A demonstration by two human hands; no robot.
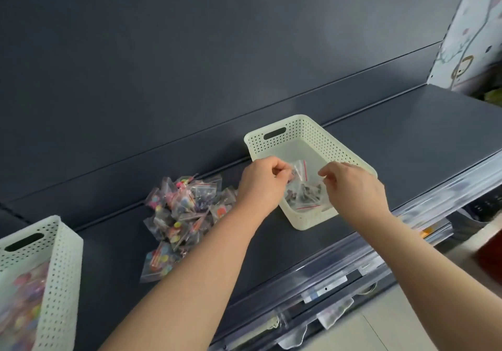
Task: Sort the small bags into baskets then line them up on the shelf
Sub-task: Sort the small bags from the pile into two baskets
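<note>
A cream perforated basket [296, 130] stands on the dark shelf [394, 144], with a few clear small bags of dark pieces [305, 195] at its near end. Over that end, my left hand [262, 185] pinches a clear bag with a red seal strip [300, 170]. My right hand [353, 185] hovers close on the other side with fingers curled at the bag's edge; whether it pinches the bag is unclear. A pile of small bags with colourful contents [182, 214] lies on the shelf to the left. A second cream basket [58, 247] at the far left holds colourful bags.
The shelf's dark back panel [190, 65] rises behind the baskets. A clear plastic label strip [407, 228] runs along the shelf's front edge, with lower shelving and loose bags below it. A patterned white wall panel [470, 24] stands at the right end.
</note>
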